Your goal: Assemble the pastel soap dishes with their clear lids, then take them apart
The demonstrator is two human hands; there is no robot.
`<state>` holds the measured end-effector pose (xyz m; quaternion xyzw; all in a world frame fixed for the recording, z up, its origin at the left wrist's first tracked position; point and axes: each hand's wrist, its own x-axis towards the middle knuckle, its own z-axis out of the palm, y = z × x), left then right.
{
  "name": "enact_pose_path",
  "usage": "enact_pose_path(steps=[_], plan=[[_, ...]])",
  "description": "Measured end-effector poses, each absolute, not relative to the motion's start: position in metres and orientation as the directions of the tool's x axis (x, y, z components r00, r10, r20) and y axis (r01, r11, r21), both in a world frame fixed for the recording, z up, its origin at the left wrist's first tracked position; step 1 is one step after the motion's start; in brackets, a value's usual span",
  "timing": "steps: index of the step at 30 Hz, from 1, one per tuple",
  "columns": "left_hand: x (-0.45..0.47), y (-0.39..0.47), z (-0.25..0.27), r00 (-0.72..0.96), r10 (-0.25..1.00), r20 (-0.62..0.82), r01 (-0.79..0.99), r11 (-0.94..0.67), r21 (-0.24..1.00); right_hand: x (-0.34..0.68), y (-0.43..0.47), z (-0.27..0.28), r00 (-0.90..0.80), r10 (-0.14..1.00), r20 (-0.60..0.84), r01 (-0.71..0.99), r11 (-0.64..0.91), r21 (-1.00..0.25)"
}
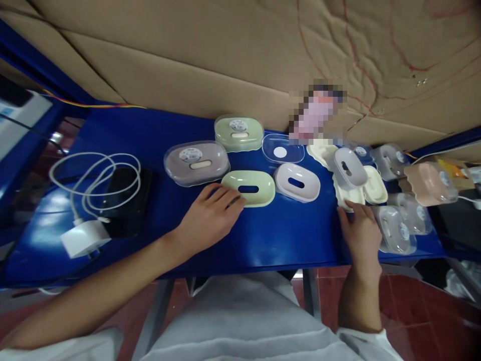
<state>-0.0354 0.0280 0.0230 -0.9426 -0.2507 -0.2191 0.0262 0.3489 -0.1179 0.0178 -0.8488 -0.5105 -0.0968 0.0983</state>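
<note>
My left hand [214,213] reaches across the table, its fingers curled over the near left end of a pale green oval soap dish [266,189] with a slot in its bottom. The thumb is hidden. At the right, my right hand [361,233] has its fingertips closed on the near edge of a cream wavy-edged tray [347,196]. A lilac-grey slotted dish [355,173] rests partly over that tray. Between my hands sits a pale pink-white slotted dish [313,186], touched by neither.
Behind are a lidded green soap box [239,144], a lidded mauve one [173,163] and a clear lid [268,150]. Cream trays [378,185] and several lidded boxes [393,228] crowd the right. A white charger [85,239] and cable lie left, before a cardboard wall [188,45].
</note>
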Motion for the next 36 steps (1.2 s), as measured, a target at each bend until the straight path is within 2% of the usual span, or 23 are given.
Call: enact_pose_path(steps=[2,6,11,13,16,21,24,29,32,34,36], plan=[[-0.035,0.028,0.023,0.769,0.472,0.431,0.486,-0.87,0.085,0.347,-0.126,0.017,0.397,0.888,0.232,0.918,-0.385,-0.097],[-0.035,0.028,0.022,0.768,0.476,0.429,0.487,-0.868,0.093,0.354,-0.16,0.024,0.208,0.972,0.109,0.955,-0.178,-0.237],[-0.035,0.028,0.022,0.756,0.465,0.461,0.475,-0.874,0.101,0.348,-0.211,0.033,0.062,0.998,0.022,0.945,-0.052,-0.323],[-0.035,0.026,0.024,0.735,0.461,0.497,0.464,-0.876,0.127,0.332,-0.216,0.034,-0.029,0.999,0.016,0.937,0.032,-0.348],[-0.033,0.022,0.026,0.713,0.433,0.551,0.427,-0.892,0.148,0.302,-0.199,0.03,-0.16,0.984,0.083,0.914,0.18,-0.364],[-0.03,0.015,0.027,0.729,0.356,0.585,0.333,-0.931,0.152,0.268,-0.139,0.018,-0.296,0.91,0.291,0.892,0.372,-0.257],[-0.029,0.013,0.024,0.75,0.314,0.582,0.29,-0.947,0.137,0.268,-0.108,0.016,-0.281,0.861,0.424,0.907,0.382,-0.175],[-0.025,0.01,0.018,0.818,0.257,0.514,0.221,-0.966,0.13,0.29,-0.082,0.016,-0.24,0.907,0.346,0.963,0.268,-0.035],[-0.023,0.01,0.017,0.827,0.259,0.499,0.209,-0.966,0.154,0.302,-0.083,0.017,-0.199,0.905,0.377,0.978,0.21,0.011],[-0.021,0.01,0.015,0.836,0.258,0.485,0.2,-0.965,0.169,0.301,-0.088,0.018,-0.218,0.885,0.411,0.969,0.245,-0.015],[-0.02,0.009,0.014,0.846,0.25,0.471,0.186,-0.966,0.179,0.292,-0.093,0.019,-0.318,0.86,0.398,0.925,0.374,-0.068]])
